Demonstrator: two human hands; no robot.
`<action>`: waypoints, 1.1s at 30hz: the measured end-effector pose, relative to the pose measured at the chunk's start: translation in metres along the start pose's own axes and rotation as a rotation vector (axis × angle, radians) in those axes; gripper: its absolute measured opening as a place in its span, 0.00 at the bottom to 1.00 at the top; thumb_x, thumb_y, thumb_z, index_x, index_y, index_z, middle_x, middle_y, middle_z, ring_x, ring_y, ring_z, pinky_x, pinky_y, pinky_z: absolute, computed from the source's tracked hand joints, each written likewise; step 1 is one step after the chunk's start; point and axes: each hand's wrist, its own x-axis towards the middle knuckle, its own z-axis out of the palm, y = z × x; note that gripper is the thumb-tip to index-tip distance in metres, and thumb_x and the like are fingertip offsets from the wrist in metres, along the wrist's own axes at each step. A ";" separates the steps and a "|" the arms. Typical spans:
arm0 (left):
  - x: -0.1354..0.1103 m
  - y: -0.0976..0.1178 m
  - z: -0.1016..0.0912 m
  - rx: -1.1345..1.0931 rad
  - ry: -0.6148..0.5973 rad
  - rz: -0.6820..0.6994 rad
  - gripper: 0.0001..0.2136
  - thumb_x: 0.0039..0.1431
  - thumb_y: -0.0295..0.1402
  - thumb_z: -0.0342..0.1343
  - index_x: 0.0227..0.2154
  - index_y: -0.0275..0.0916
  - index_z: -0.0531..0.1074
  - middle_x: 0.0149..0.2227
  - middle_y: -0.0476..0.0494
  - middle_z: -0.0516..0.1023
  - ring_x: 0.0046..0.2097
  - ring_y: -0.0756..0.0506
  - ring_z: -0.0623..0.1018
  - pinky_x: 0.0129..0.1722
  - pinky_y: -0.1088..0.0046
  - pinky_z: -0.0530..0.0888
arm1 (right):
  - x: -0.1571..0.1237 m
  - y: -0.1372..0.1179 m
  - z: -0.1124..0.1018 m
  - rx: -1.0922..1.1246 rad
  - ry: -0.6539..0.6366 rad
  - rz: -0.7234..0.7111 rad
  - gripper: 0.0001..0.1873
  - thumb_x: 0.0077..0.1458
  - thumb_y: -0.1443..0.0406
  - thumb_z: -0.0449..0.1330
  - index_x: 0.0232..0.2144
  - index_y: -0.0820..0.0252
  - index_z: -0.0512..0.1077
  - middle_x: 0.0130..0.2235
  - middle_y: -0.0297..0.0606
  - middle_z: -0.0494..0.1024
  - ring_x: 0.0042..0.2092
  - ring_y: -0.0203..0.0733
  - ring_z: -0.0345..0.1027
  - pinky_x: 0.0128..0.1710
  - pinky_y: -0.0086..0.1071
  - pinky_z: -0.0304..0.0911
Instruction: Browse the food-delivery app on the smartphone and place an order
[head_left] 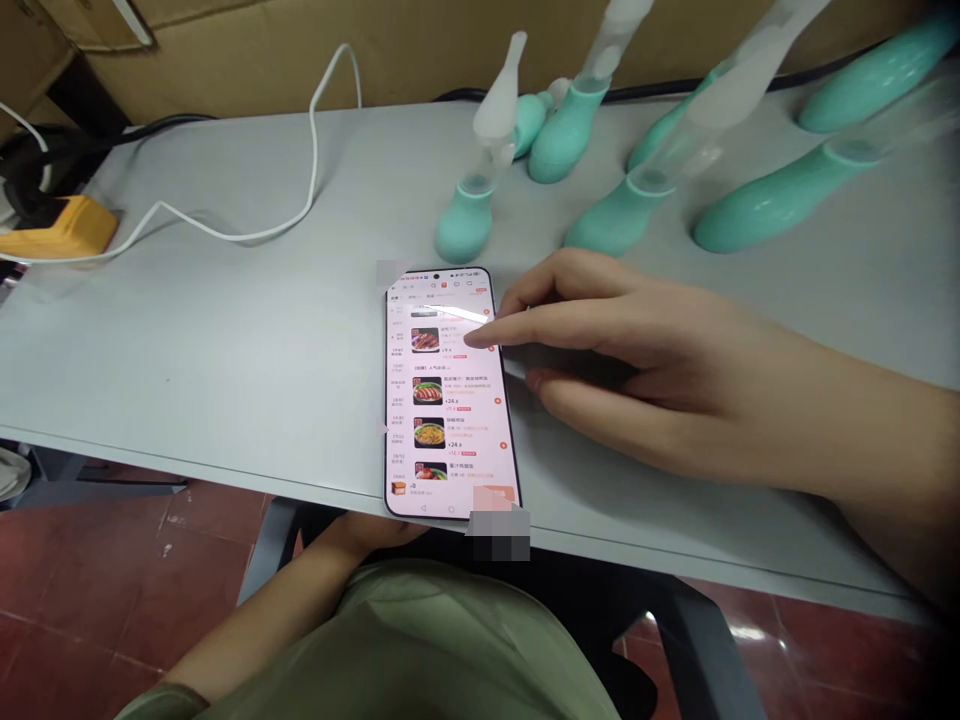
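A smartphone (450, 400) lies face up at the table's front edge, its screen lit with a list of food pictures and prices. My right hand (637, 350) reaches in from the right with fingers stretched out. Its index fingertip is over the upper right of the screen, touching it or just above it. The thumb rests near the phone's right side, and nothing is in this hand. My left hand (386, 535) is below the table's front edge, near my lap. The edge hides its fingers.
Several turquoise bulbs with clear necks and white tips, such as one bulb (465, 225), stand behind the phone and to the right. A white cable (311, 170) curves across the grey table (225, 350) from a yellow power block (82, 228). Cardboard (247, 60) lines the back.
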 end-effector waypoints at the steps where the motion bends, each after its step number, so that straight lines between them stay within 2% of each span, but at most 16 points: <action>1: 0.001 0.001 -0.001 0.012 0.002 0.003 0.29 0.72 0.47 0.53 0.69 0.36 0.68 0.64 0.32 0.77 0.68 0.31 0.74 0.68 0.51 0.74 | 0.000 0.000 0.000 -0.005 -0.001 -0.006 0.22 0.59 0.64 0.61 0.54 0.42 0.80 0.49 0.43 0.78 0.48 0.54 0.76 0.40 0.49 0.76; 4: 0.003 0.002 -0.003 0.029 0.033 -0.002 0.27 0.72 0.46 0.54 0.69 0.40 0.69 0.66 0.37 0.75 0.70 0.32 0.72 0.71 0.51 0.70 | -0.002 0.001 0.000 -0.008 0.011 -0.024 0.23 0.59 0.64 0.61 0.55 0.43 0.79 0.50 0.44 0.78 0.48 0.53 0.76 0.39 0.48 0.75; 7: 0.003 0.002 -0.003 0.031 0.066 -0.014 0.28 0.71 0.48 0.54 0.69 0.40 0.69 0.67 0.36 0.75 0.71 0.32 0.70 0.71 0.50 0.70 | -0.002 0.001 0.000 0.002 0.019 -0.024 0.21 0.59 0.65 0.61 0.54 0.44 0.80 0.49 0.43 0.78 0.46 0.52 0.76 0.38 0.47 0.75; 11: 0.004 0.001 -0.003 0.006 0.028 0.003 0.30 0.72 0.48 0.52 0.71 0.37 0.65 0.66 0.35 0.75 0.70 0.31 0.71 0.70 0.51 0.71 | -0.001 0.001 0.000 0.000 -0.011 -0.047 0.19 0.60 0.65 0.60 0.50 0.46 0.82 0.49 0.44 0.78 0.47 0.52 0.76 0.40 0.47 0.75; 15: 0.003 0.001 -0.002 0.015 0.031 -0.004 0.30 0.73 0.49 0.52 0.70 0.36 0.66 0.65 0.33 0.76 0.70 0.32 0.72 0.70 0.52 0.71 | -0.001 0.002 0.000 0.001 0.005 -0.026 0.22 0.59 0.64 0.61 0.54 0.46 0.80 0.49 0.45 0.78 0.48 0.54 0.76 0.39 0.49 0.76; 19: -0.001 0.000 0.002 0.018 0.002 -0.021 0.30 0.72 0.49 0.53 0.70 0.37 0.66 0.64 0.34 0.77 0.68 0.32 0.75 0.68 0.53 0.73 | -0.002 0.002 0.000 0.007 -0.005 -0.012 0.20 0.58 0.64 0.61 0.51 0.42 0.81 0.49 0.42 0.78 0.48 0.54 0.77 0.39 0.49 0.76; 22: -0.005 -0.001 0.004 0.025 -0.020 -0.027 0.29 0.73 0.48 0.52 0.69 0.38 0.67 0.63 0.34 0.78 0.64 0.32 0.78 0.66 0.52 0.75 | -0.001 0.001 0.000 0.008 0.004 -0.001 0.21 0.58 0.64 0.62 0.52 0.42 0.81 0.48 0.43 0.79 0.46 0.54 0.77 0.38 0.49 0.76; 25: -0.006 -0.001 0.005 -0.004 -0.022 -0.024 0.29 0.72 0.47 0.53 0.69 0.36 0.68 0.64 0.32 0.78 0.65 0.31 0.77 0.66 0.51 0.75 | 0.000 0.000 0.000 0.012 0.011 0.000 0.21 0.58 0.64 0.62 0.53 0.43 0.81 0.47 0.43 0.79 0.46 0.54 0.76 0.38 0.48 0.75; 29: -0.002 0.000 0.003 -0.021 -0.030 -0.022 0.29 0.72 0.45 0.54 0.70 0.37 0.67 0.65 0.33 0.77 0.66 0.33 0.76 0.67 0.54 0.75 | -0.002 0.001 0.000 -0.009 0.014 -0.016 0.22 0.60 0.65 0.61 0.55 0.43 0.80 0.48 0.41 0.78 0.47 0.52 0.76 0.37 0.46 0.75; 33: 0.003 0.001 -0.004 0.009 -0.053 -0.018 0.27 0.73 0.46 0.52 0.69 0.39 0.67 0.62 0.36 0.80 0.62 0.35 0.80 0.63 0.57 0.78 | -0.004 0.005 0.002 -0.034 0.023 -0.049 0.24 0.62 0.66 0.59 0.57 0.44 0.78 0.49 0.41 0.78 0.47 0.51 0.76 0.38 0.45 0.75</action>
